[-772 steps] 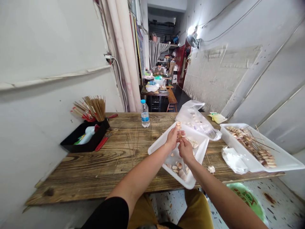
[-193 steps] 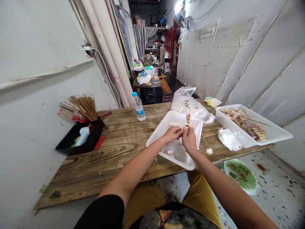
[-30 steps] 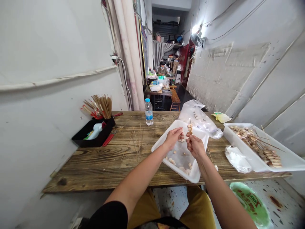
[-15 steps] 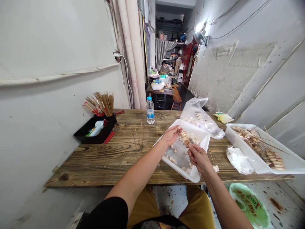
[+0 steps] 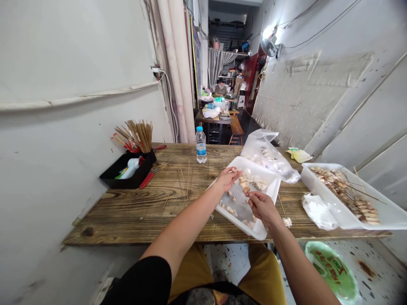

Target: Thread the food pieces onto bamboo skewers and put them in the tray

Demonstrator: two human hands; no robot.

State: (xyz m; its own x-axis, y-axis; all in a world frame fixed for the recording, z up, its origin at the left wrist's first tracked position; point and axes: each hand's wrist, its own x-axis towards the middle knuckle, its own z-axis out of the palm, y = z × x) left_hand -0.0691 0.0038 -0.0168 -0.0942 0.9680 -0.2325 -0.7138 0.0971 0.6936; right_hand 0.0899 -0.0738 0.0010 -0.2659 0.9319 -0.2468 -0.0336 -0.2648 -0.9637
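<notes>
A white tray (image 5: pixel 271 174) with pale food pieces lies tilted over the front edge of the wooden table (image 5: pixel 143 212). My right hand (image 5: pixel 261 206) is closed on the lower end of a thin skewer (image 5: pixel 244 185) threaded with several pieces, laid low over the tray and pointing up-left. My left hand (image 5: pixel 227 178) reaches over the tray's far left side. Its fingertips are pinched on a small pale piece (image 5: pixel 234 170), close to the loose pieces (image 5: pixel 258 184) heaped at the tray's far end.
A second white tray (image 5: pixel 386 214) of filled skewers sits at the right, crumpled plastic (image 5: pixel 318 209) beside it. A plastic bag (image 5: pixel 267 154), water bottle (image 5: pixel 200 146), loose skewers (image 5: pixel 182 182) and a black bin (image 5: pixel 127 176) with a stick bundle stand behind. A green basin (image 5: pixel 330 271) is on the floor. A person (image 5: pixel 220 88) sits far back.
A second ago the skewer stood upright between both hands. My right hand has lowered it flat over the tray, and my left hand has moved away to the loose pieces.
</notes>
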